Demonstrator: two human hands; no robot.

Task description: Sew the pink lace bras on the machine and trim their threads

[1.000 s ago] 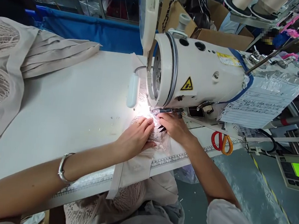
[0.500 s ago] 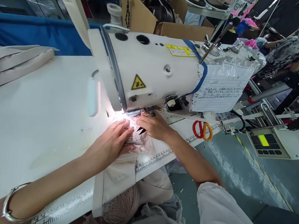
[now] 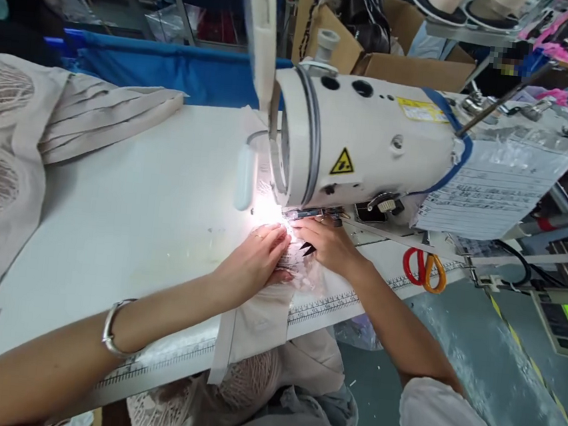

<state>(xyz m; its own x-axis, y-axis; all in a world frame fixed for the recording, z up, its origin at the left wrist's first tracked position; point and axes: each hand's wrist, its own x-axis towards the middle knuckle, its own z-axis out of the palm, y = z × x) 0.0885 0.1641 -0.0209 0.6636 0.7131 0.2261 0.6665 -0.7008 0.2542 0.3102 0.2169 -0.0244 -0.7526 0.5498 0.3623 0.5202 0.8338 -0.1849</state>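
Under the lit needle area of a white sewing machine [image 3: 366, 140] lies a pale pink lace fabric piece [image 3: 299, 268], its beige band [image 3: 258, 324] hanging over the table edge. My left hand [image 3: 254, 257] rests on the lace left of the needle, fingers stretched out flat and thumb apart. Close by on the right, my right hand [image 3: 328, 244] has its fingertips at the fabric beside the presser foot. Two dark pointed blades of thread snips [image 3: 307, 249] stick out from under its palm; their handle is hidden. Glare washes out the needle itself.
Beige lace-patterned pieces [image 3: 10, 140] lie at the table's left. Red-and-orange-handled scissors [image 3: 424, 270] hang near the right edge, by a printed ruler strip [image 3: 330, 304]. A paper sheet [image 3: 487, 186] covers the machine's right end. Behind stand a cardboard box [image 3: 413, 71] and a blue cloth bin [image 3: 177, 69].
My view has swung left, so the machine and both hands appear farther right and more beige pieces show at left. Both hands keep to the lace by the needle.
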